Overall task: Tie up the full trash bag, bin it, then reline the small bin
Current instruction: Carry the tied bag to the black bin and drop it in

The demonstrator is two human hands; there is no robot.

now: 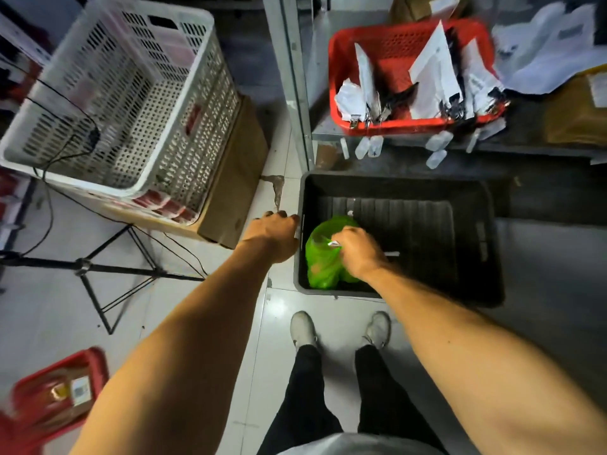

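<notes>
Your green trash bag [323,257] sits inside the black bin [476,244], against its near-left corner. Your right hand [356,252] has its grip closed on the bag's gathered top. Your left hand [274,233] curls over the bin's left rim. The bin's ribbed bottom lies bare to the right of the bag. Your right wrist hides part of the bag. A red basket [341,60] sits on the shelf beyond, and a white crate [111,93] is blurred at left.

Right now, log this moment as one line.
left hand: on black bin rim | right hand: gripping green bag top | bag: inside bin
</notes>
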